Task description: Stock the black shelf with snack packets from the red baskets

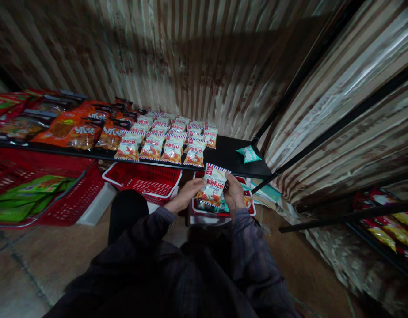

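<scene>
A white and orange snack bag is held upright between my two hands, above a red basket with bags in it. My left hand grips its left edge, and my right hand grips its right edge. Just beyond, matching bags stand in rows on a black shelf. A small teal packet lies by itself near the shelf's right end.
Orange snack bags fill the shelf's left part. Below it are a red basket with white rim and a larger red basket holding green packets. Black metal bars slant across the right side, beside a striped curtain.
</scene>
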`<state>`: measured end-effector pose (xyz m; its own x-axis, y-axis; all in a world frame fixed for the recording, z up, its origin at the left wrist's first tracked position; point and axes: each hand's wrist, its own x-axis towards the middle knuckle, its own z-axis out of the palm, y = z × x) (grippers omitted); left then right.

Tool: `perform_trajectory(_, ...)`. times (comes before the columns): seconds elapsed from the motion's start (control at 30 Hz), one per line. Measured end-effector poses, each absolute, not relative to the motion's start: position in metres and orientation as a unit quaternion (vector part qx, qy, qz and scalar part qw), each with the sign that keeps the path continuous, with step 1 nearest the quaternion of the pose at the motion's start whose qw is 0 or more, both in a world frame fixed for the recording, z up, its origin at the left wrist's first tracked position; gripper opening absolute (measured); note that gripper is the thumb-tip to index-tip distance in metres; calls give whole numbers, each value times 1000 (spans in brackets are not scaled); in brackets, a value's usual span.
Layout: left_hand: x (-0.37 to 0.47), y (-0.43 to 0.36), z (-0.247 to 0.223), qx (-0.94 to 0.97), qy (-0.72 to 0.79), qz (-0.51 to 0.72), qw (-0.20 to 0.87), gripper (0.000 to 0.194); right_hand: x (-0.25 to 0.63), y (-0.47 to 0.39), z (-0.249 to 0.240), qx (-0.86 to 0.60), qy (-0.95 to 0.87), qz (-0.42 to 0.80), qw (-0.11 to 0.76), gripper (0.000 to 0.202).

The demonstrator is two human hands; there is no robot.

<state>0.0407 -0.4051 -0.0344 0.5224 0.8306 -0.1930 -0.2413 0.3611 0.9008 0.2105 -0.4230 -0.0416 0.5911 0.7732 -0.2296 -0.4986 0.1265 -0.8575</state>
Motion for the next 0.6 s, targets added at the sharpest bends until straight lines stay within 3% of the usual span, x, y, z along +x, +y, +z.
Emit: perform_trajectory(0.6,49,-430,-63,431,320,451,713,41,199,-404,-53,-493,-106,411,759,18)
